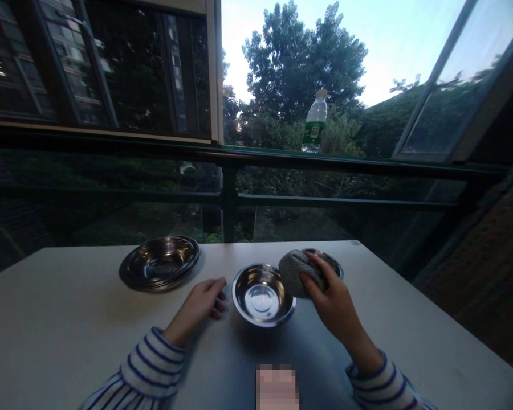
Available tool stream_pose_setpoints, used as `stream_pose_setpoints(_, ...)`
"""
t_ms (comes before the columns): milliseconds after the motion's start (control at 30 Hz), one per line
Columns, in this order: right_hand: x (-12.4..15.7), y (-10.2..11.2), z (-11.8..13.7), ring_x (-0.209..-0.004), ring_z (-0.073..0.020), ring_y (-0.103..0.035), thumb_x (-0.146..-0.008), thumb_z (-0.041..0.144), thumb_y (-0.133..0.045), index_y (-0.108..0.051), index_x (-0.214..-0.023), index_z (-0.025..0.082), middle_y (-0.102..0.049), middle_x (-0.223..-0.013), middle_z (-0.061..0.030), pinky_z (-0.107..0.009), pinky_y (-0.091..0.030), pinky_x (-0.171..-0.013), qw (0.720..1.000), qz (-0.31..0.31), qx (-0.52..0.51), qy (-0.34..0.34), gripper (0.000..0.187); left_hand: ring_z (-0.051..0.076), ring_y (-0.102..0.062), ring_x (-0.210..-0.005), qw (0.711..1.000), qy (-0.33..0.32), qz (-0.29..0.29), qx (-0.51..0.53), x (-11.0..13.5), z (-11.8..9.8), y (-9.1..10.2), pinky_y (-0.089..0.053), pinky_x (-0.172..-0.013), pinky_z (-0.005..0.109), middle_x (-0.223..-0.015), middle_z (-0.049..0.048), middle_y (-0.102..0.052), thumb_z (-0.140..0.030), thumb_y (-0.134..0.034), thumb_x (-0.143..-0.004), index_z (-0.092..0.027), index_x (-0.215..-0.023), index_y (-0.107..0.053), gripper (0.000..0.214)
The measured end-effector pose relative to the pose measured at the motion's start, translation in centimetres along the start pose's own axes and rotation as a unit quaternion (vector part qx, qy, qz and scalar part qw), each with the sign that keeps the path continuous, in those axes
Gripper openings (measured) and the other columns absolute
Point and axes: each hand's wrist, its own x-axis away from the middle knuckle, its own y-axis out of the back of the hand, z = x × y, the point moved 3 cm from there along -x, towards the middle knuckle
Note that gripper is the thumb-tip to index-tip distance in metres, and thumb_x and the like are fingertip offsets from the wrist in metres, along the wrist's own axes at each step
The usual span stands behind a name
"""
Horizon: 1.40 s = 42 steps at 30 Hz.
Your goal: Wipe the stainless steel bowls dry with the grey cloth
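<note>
A grey, rounded, folded cloth (294,274) is gripped between the thumb and fingers of my right hand (330,296). It hangs just above the right rim of a shiny steel bowl (263,302); whether they touch I cannot tell. Behind the cloth, a second steel bowl (337,265) is mostly hidden by it and my hand. To the left of the middle bowl is my left hand (204,300), holding nothing, its fingers loosely curled and the thumb apart from the lower fingers. Further left stands a stack of steel dishes (160,265) with a bowl-shaped one on top.
Everything stands on a white table (68,319). Beyond its far edge runs a dark railing (265,152) below an open window. On the railing's ledge stands a clear plastic bottle (314,126) with a green label. A pixelated patch covers the bottom centre.
</note>
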Motion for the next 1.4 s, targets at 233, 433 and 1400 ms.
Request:
stream_pose_setpoints(233, 1.2, -2.3, 0.8, -0.114, -0.0254, -0.050, -0.084, 0.022, -0.048, -0.052, -0.112, 0.019, -0.053, -0.123, -0.0137, -0.046, -0.039, -0.096, 0.986, 0.073, 0.077, 0.132, 0.029, 0.017, -0.065, -0.066, 0.960, 0.119, 0.090, 0.239, 1.3, 4.3, -2.7, -0.050, -0.067, 0.032, -0.076, 0.0082, -0.067, -0.033, -0.053, -0.079, -0.013, -0.108, -0.055, 0.035)
stream_pose_setpoints(433, -1.1, -5.2, 2.6, -0.095, -0.0241, -0.059, -0.087, 0.020, -0.043, -0.054, -0.107, 0.017, -0.059, -0.111, -0.0118, -0.035, -0.046, -0.079, 0.935, 0.221, 0.259, 0.100, 0.023, 0.015, -0.063, -0.060, 0.955, 0.100, 0.104, 0.259, 0.3, 4.5, -3.8, -0.048, -0.058, 0.027, -0.077, 0.0039, -0.067, -0.040, -0.055, -0.077, -0.025, -0.122, -0.049, 0.048)
stream_pose_setpoints(1400, -2.1, -10.6, 1.1, -0.091, -0.0186, -0.059, -0.082, 0.019, -0.050, -0.064, -0.101, 0.018, -0.066, -0.098, -0.0058, -0.027, -0.042, -0.081, 0.926, 0.366, 0.068, 0.061, 0.024, 0.013, -0.058, -0.055, 0.953, 0.052, 0.132, 0.267, -1.1, 4.4, -4.6, -0.046, -0.050, 0.023, -0.068, 0.0005, -0.063, -0.033, -0.053, -0.079, -0.020, -0.115, -0.055, 0.039)
